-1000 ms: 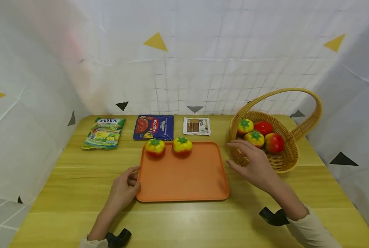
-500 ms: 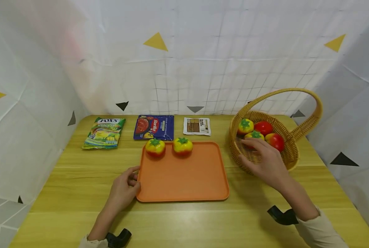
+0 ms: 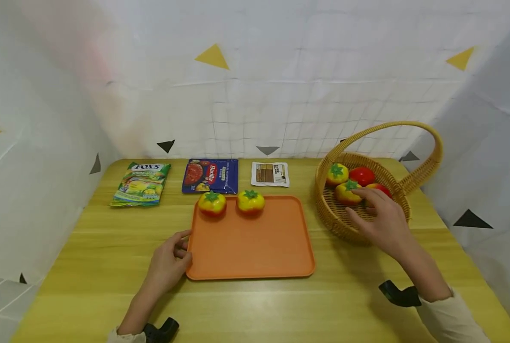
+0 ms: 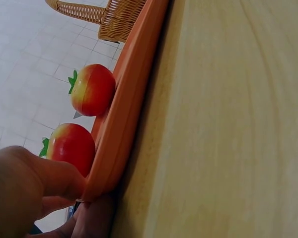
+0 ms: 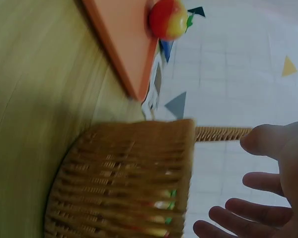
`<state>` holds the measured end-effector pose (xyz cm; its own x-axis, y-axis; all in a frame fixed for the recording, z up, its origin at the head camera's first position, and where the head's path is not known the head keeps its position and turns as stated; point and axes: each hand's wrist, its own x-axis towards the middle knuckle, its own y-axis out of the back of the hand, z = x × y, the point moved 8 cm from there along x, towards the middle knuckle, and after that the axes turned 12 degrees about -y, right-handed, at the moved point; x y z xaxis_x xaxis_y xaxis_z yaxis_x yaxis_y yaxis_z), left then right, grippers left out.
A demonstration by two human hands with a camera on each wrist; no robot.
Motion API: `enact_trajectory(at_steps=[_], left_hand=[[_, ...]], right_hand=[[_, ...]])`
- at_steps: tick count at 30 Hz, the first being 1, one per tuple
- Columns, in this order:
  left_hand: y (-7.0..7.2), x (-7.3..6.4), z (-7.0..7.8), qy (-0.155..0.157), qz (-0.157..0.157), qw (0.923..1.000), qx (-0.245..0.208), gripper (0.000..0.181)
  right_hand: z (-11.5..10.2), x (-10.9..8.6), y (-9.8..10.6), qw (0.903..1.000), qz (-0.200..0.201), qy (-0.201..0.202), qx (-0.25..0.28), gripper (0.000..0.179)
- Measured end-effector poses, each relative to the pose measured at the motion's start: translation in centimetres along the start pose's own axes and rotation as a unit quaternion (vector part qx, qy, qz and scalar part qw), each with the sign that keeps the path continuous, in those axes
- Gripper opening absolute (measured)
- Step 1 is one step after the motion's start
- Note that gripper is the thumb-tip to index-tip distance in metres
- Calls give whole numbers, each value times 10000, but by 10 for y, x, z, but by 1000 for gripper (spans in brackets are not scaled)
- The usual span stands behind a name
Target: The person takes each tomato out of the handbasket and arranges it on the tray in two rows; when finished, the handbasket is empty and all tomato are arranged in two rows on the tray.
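Observation:
My left hand [image 3: 166,262] holds the left edge of an orange tray [image 3: 255,250]. In the left wrist view the thumb [image 4: 64,179] lies at the tray's rim. Two yellow-and-red toy tomatoes with green tops, a left one [image 3: 212,205] and a right one [image 3: 250,203], sit along the tray's far side. Over the front right of a wicker basket [image 3: 336,224] hovers my right hand [image 3: 385,224], fingers spread apart and holding nothing. Beside its fingertips lies a yellow-red toy tomato [image 3: 348,193]. The hand partly covers a red one [image 3: 380,188] in the basket.
Two more toy tomatoes, one yellow-topped [image 3: 337,175] and one red [image 3: 362,176], lie farther back in the basket. Its tall handle [image 3: 392,125] arches above. Along the table's back lie a green candy bag [image 3: 142,185], a blue Barilla pouch [image 3: 210,176] and a white packet [image 3: 270,174].
My right hand has moved right, from the basket's left front edge to over its front right part. The left hand has stayed at the tray, and the toy tomatoes have kept their places.

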<state>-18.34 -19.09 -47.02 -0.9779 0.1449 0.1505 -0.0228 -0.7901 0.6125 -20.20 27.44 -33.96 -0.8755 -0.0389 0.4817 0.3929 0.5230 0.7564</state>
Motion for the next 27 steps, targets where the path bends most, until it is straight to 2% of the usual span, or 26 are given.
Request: enact_trajectory(at_steps=[8,16,27], left_hand=[[0,-2,1,-15,2,10000,-60,55],[1,-1,0,-26,14,10000,-9,55],[1,0,0,-32,18,10000,32,56]], right_hand=[[30,3,1,9987,-87,-496,-71,46],[58,8,-1,9912,-547,-1189,-206,49],[87,12,-3,9838,-777,-1522,-542,51]])
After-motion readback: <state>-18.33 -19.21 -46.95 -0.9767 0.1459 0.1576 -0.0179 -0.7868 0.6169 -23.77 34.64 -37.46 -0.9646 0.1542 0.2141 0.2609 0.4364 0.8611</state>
